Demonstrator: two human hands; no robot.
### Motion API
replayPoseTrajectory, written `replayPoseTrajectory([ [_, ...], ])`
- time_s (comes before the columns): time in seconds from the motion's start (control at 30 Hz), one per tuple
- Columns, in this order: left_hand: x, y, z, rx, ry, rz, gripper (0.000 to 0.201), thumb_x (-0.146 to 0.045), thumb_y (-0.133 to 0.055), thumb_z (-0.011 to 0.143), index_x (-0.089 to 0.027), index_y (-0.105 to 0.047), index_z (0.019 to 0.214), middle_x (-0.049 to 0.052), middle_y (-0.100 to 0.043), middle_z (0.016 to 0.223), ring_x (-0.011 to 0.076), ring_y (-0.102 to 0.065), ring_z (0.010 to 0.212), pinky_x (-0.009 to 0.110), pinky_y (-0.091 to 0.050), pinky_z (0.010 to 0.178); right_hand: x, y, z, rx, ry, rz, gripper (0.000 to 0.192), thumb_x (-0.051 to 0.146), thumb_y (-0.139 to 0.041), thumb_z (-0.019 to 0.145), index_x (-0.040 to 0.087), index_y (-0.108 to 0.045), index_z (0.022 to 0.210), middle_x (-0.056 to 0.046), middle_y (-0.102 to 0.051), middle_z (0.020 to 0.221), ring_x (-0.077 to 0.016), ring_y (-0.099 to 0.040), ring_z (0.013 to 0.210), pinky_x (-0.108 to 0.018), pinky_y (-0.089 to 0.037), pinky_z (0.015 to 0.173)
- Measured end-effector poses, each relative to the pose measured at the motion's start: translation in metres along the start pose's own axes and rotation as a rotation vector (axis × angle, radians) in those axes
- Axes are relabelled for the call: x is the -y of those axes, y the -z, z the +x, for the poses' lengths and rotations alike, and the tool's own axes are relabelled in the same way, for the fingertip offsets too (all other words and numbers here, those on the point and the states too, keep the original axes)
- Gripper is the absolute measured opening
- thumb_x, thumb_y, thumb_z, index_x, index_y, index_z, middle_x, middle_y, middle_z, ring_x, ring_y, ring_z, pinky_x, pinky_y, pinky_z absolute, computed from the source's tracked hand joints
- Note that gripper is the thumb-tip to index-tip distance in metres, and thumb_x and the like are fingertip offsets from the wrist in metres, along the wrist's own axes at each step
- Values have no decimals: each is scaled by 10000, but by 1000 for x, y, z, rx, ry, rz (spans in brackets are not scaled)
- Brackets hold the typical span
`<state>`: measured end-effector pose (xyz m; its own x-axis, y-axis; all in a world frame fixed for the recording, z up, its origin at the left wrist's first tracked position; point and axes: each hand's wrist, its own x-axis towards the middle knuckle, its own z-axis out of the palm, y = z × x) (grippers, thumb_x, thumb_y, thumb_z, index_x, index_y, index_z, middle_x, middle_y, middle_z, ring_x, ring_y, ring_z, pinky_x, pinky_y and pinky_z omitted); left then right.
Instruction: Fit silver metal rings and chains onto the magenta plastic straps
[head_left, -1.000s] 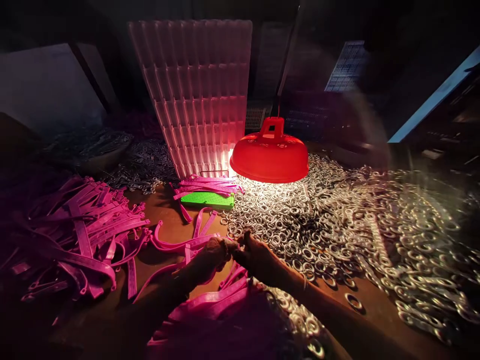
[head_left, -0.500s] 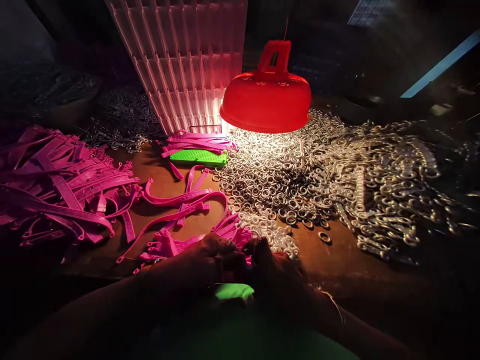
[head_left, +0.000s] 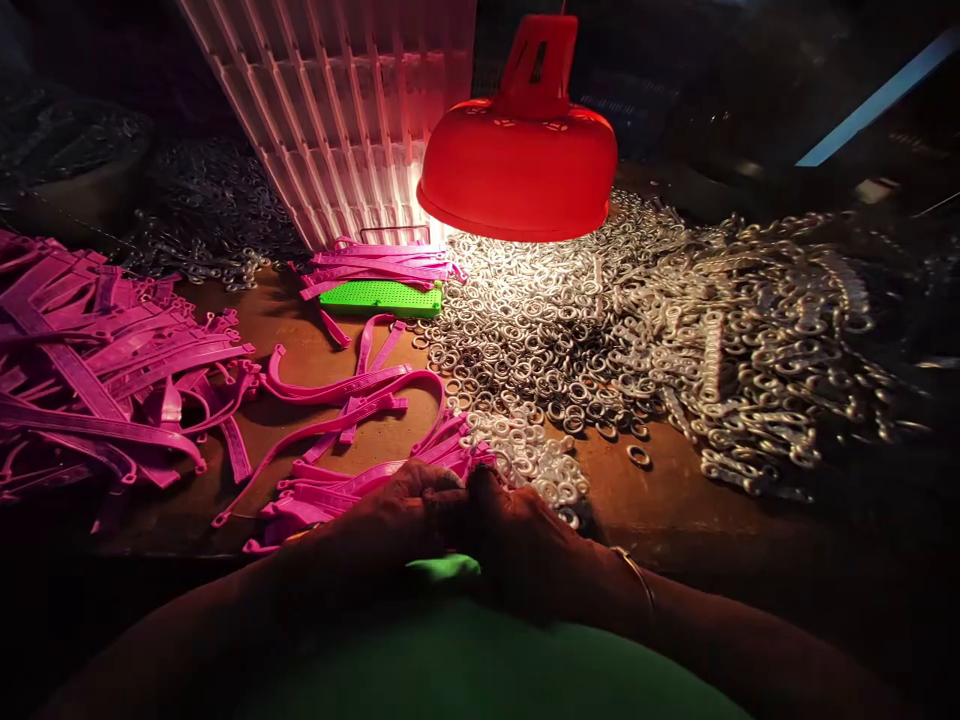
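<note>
Both my hands meet at the table's near edge, in shadow. My left hand has its fingers curled, thumb side against my right hand, which is also curled; a small item sits pinched between them but is too dark to name. Pink plastic straps lie just beyond my left hand, touching it. A small heap of white rings lies right beyond my right hand. A thin bangle circles my right wrist. Green cloth covers my lap below the hands.
A red lamp shade hangs low over a wide spread of metal rings. A white gridded tray leans at the back. A green perforated block carries pink straps. A big strap pile fills the left.
My hands drew back from the ring pile to the table's near edge and stay pressed together. The view tilted down, so the lamp and tray sit higher in frame.
</note>
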<state>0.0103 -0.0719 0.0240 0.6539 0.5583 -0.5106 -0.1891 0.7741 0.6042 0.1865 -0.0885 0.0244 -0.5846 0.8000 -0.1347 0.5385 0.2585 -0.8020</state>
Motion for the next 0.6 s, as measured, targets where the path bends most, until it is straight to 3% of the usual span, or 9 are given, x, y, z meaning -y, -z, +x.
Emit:
replayPoseTrajectory([
  [0.13, -1, -1, 1, 32, -29, -118, 233, -315, -747, 744, -107, -674, 667, 34, -614, 659, 132, -584, 665, 265, -461, 703, -4, 3, 2, -1, 32, -66, 166, 144, -505, 785, 201, -427, 921, 16, -580, 639, -91, -407, 481, -228, -206, 473],
  [0.3, -3, -5, 1, 21, -52, -12, 251, -371, -723, 769, -123, -698, 737, 45, -641, 727, 142, -598, 693, 260, -470, 687, -17, 4, 1, -148, 149, -153, 73, 256, -511, 890, 190, -482, 880, 29, -538, 601, -78, -389, 477, -233, -194, 489],
  [0.47, -3, -15, 5, -87, -127, 63, 331, -423, -807, 634, -127, -660, 618, 29, -618, 626, 146, -571, 634, 282, -483, 670, -7, 17, -3, -121, 154, -219, 126, 309, -525, 920, 189, -491, 901, 30, -559, 637, -79, -479, 500, -219, -222, 485],
  [0.6, 2, -18, 10, -209, -132, 180, 358, -503, -788, 611, -157, -696, 640, 52, -686, 668, 226, -635, 705, 346, -514, 708, 0, 28, -9, -62, 98, -351, 179, 364, -539, 912, 191, -498, 938, 49, -547, 611, -84, -470, 491, -212, -253, 491],
])
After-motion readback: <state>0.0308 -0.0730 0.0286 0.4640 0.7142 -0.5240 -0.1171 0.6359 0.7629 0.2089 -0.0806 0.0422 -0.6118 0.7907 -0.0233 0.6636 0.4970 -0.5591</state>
